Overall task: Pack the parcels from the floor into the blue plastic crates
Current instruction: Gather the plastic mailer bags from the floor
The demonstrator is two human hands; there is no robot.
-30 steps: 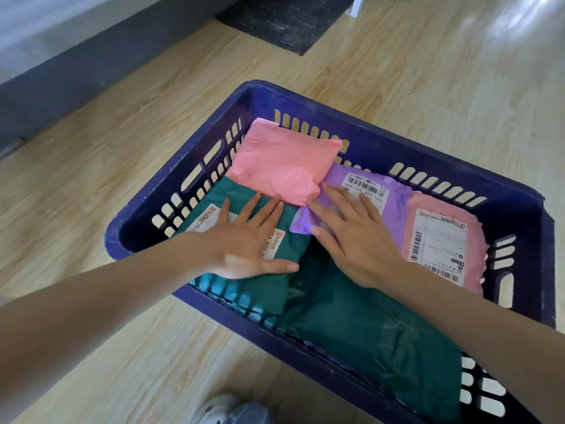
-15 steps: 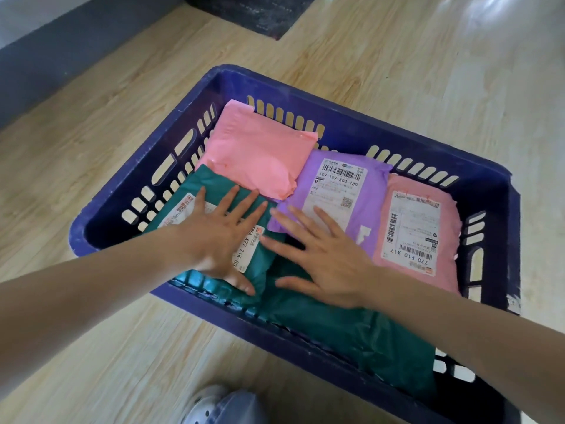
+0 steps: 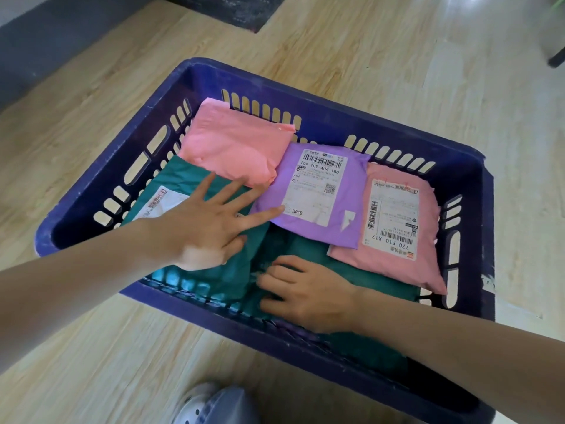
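The right hand has slid back off the purple parcel toward the blue crate's six o'clock wall.
Its fingers curl on the big green parcel; whether they pinch it I cannot tell. The left hand lies spread flat on the small green parcel at nine o'clock. I'd press both glossy, crinkled mailers level.

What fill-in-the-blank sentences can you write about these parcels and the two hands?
1. The purple parcel lies ____ the plain pink parcel and the labelled pink parcel.
2. The hand spread flat on the labelled green parcel is the ____ one.
3. The right hand curls its fingers on the other green parcel, inside the blue ____.
Missing words: between; left; crate.
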